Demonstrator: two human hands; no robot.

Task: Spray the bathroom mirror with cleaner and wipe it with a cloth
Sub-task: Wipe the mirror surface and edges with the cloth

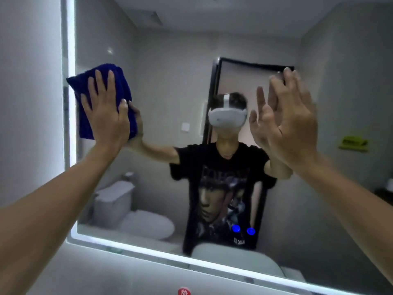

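A large wall mirror (170,60) with a lit white border fills the head view. My left hand (106,111) presses a dark blue cloth (85,122) flat against the glass near the mirror's left edge, fingers spread over it. My right hand (285,124) is raised on the right, fingers apart and holding nothing, flat on or just off the glass; I cannot tell which. No spray bottle is in view.
The glowing mirror border (71,60) runs down the left and along the bottom. Two blue touch buttons (243,229) glow low on the glass. The reflection shows a person, a toilet, a dark door frame and a green holder on the wall. A red tag (184,291) is below.
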